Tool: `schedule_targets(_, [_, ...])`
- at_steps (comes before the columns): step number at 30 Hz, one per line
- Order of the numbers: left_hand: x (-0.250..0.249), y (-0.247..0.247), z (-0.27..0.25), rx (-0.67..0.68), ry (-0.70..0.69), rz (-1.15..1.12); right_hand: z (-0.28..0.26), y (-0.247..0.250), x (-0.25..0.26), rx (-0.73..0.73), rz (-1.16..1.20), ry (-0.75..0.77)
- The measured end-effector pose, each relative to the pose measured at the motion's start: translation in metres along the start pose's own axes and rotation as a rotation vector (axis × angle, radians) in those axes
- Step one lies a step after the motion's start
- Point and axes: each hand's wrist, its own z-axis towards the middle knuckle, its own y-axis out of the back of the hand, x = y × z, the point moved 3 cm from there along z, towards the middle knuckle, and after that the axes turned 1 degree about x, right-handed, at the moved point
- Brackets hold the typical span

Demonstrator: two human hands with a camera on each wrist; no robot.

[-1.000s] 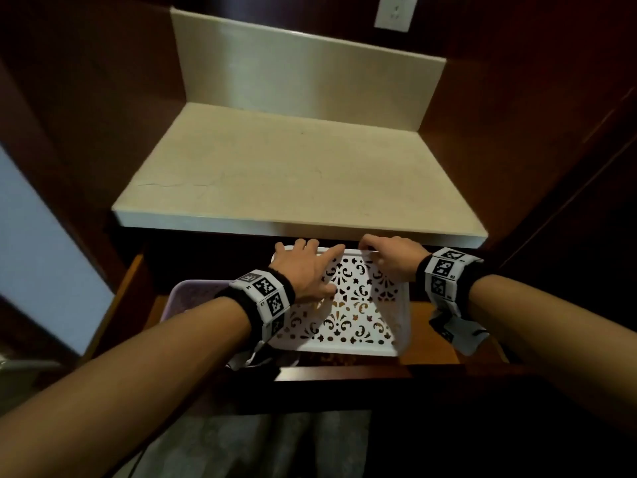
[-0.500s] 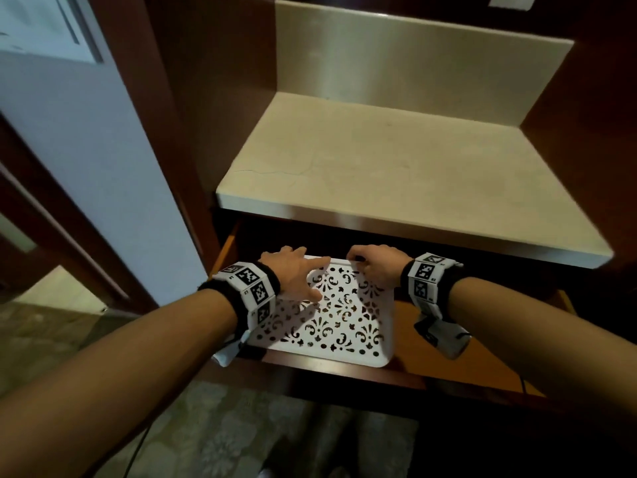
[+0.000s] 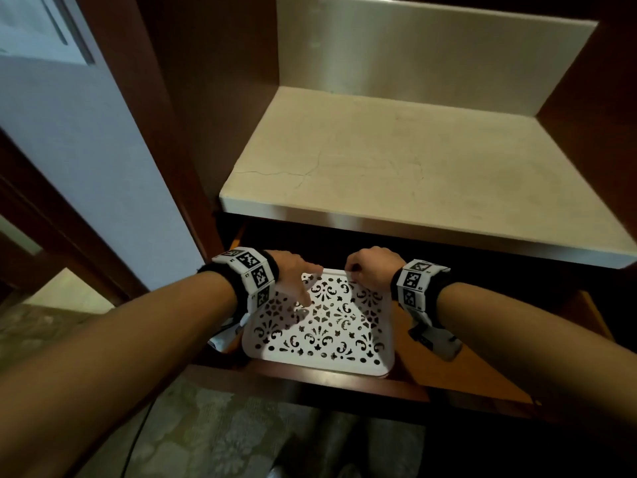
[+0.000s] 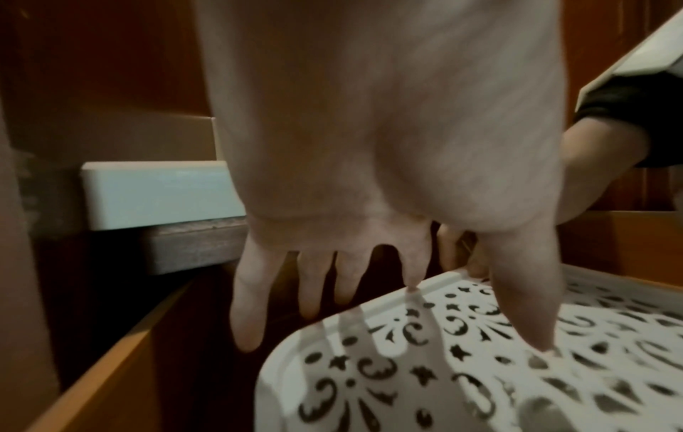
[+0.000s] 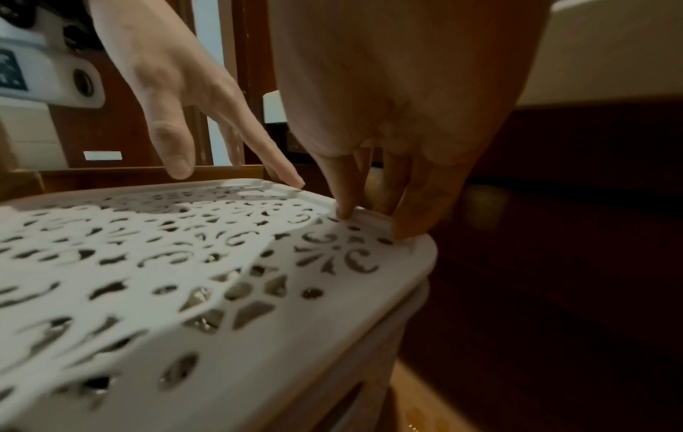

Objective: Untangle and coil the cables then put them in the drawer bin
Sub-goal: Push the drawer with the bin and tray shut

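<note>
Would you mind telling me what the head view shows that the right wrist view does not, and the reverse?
Only the head view shows the cream countertop, the patterned carpet and both tagged wristbands. Only the right wrist view shows the right hand's fingertips pinching the raised far rim, and glints through the cutouts. Both show the white lattice bin lid in the open drawer, the left hand open on it, and the right hand at its far edge.

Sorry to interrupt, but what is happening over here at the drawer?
A person is working at a white bin with a patterned lid that sits in the open wooden drawer under the stone counter. The left hand rests straight fingers on the lid near its far left corner, and the right hand pinches the lid's far edge. No cables can be made out.
</note>
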Motion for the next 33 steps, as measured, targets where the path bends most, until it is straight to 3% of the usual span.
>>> schedule_targets(19, [0.004,0.001,0.01,0.009,0.005,-0.001,0.013,-0.011,-0.004,0.155,0.269,-0.115])
schedule_targets(26, [-0.002,0.005,0.017,-0.015,-0.007,-0.029,0.016,-0.008,-0.019,0.126,0.3,-0.143])
schedule_targets(33, [-0.008,0.006,0.016,0.09,-0.017,0.044,0.011,-0.008,-0.023,0.016,0.207,-0.069])
